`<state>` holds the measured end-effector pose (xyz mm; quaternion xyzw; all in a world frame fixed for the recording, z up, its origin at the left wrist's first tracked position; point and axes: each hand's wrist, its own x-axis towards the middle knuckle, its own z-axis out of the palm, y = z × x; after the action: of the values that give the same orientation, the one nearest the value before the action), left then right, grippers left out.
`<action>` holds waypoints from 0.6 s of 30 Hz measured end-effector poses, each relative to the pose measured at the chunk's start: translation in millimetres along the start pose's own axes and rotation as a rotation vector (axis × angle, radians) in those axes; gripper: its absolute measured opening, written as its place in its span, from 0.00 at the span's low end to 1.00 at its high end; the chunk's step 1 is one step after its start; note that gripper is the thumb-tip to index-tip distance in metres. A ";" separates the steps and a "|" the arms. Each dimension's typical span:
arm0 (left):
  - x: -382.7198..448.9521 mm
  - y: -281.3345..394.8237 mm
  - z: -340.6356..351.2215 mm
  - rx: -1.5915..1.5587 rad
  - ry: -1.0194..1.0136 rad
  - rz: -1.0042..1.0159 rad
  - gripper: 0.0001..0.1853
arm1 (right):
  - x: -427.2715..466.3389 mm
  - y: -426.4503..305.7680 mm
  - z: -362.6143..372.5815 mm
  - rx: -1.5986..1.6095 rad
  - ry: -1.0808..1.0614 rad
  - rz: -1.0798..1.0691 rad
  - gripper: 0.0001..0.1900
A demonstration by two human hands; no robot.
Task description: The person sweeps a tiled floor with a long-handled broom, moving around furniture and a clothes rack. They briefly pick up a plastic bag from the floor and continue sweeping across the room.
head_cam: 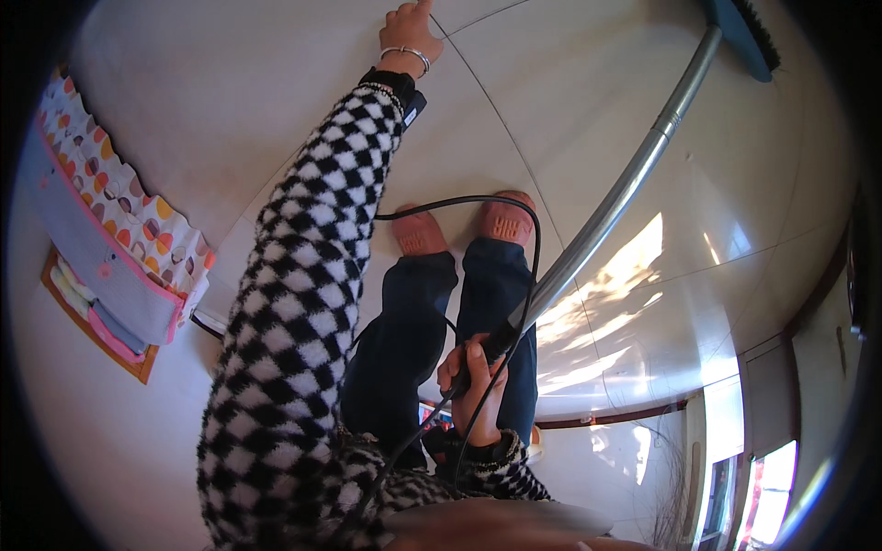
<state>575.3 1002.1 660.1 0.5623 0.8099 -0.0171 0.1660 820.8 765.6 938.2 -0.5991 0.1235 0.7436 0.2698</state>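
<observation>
My right hand (477,389) grips the black end of a broom's metal handle (599,224), low in the view in front of my legs. The handle slants up to the right to the blue-grey broom head (741,38) with dark bristles, cut off by the top edge. My left hand (411,34), with a silver bracelet at the wrist, is stretched forward over the tiled floor; its fingertips are partly cut off at the top edge, so what they touch is hidden. A black cable (458,200) loops over my slippers (508,219) and passes my right hand.
On the left hang a curtain (155,237) with coloured dots and a grey cloth (103,255) with pink edging, beside a wooden-framed compartment (146,372) holding folded cloths. Sunlight falls on the floor tiles (648,172) at right. A door (770,406) stands at lower right.
</observation>
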 end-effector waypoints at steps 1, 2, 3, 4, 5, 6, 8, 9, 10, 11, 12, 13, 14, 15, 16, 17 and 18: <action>4.0 4.5 -7.2 0.043 -0.033 -0.002 0.35 | 0.5 2.8 0.5 -0.054 0.019 -0.021 0.08; 5.7 8.6 -13.2 0.086 -0.065 -0.004 0.37 | 0.8 4.4 0.5 -0.045 0.021 -0.029 0.08; 7.2 11.1 -19.1 0.130 -0.097 -0.006 0.39 | 1.2 6.7 1.0 -0.034 0.017 -0.033 0.09; 8.6 13.8 -23.1 0.148 -0.119 -0.010 0.39 | 1.4 7.7 0.9 -0.013 0.001 -0.040 0.09; 9.4 15.8 -25.7 0.166 -0.141 -0.014 0.39 | 1.3 8.7 1.1 -0.019 0.016 -0.038 0.09; 9.2 16.9 -27.0 0.184 -0.165 -0.020 0.39 | 1.1 9.0 0.9 -0.017 0.021 -0.037 0.09; 8.3 19.8 -25.0 0.211 -0.168 -0.004 0.38 | -0.8 8.1 0.9 0.000 0.024 -0.019 0.08; 7.8 20.9 -23.3 0.225 -0.170 0.004 0.37 | -2.0 7.3 1.3 0.017 0.021 -0.002 0.07; 7.7 22.1 -21.7 0.245 -0.157 0.010 0.36 | -3.4 6.5 2.1 0.038 0.014 0.026 0.05; 7.9 22.9 -21.1 0.265 -0.145 0.018 0.35 | -4.7 6.0 3.4 0.029 0.020 0.015 0.05; 8.6 23.0 -21.5 0.286 -0.132 0.025 0.34 | -5.9 5.4 5.0 0.025 0.022 0.014 0.05; 10.1 22.5 -23.2 0.292 -0.119 0.027 0.34 | -6.4 5.4 7.3 0.024 0.031 0.010 0.05; 12.2 22.2 -25.9 0.299 -0.106 0.028 0.33 | -6.5 5.5 9.7 0.024 0.034 -0.001 0.06; 14.1 21.9 -29.1 0.305 -0.093 0.030 0.33 | -6.2 6.1 12.4 0.025 0.037 -0.011 0.07; 15.8 19.6 -33.7 0.324 -0.150 0.020 0.33 | -5.3 6.7 14.9 0.041 0.028 -0.041 0.08; 17.8 17.5 -38.1 0.344 -0.208 0.011 0.33 | -4.1 7.5 17.4 0.035 0.004 -0.030 0.07; 19.0 16.3 -40.5 0.364 -0.266 0.001 0.34 | -2.8 8.2 19.4 0.043 -0.035 -0.021 0.07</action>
<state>574.2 1034.0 695.5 0.5763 0.7642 -0.2367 0.1671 800.6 768.0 944.6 -0.5814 0.1287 0.7482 0.2925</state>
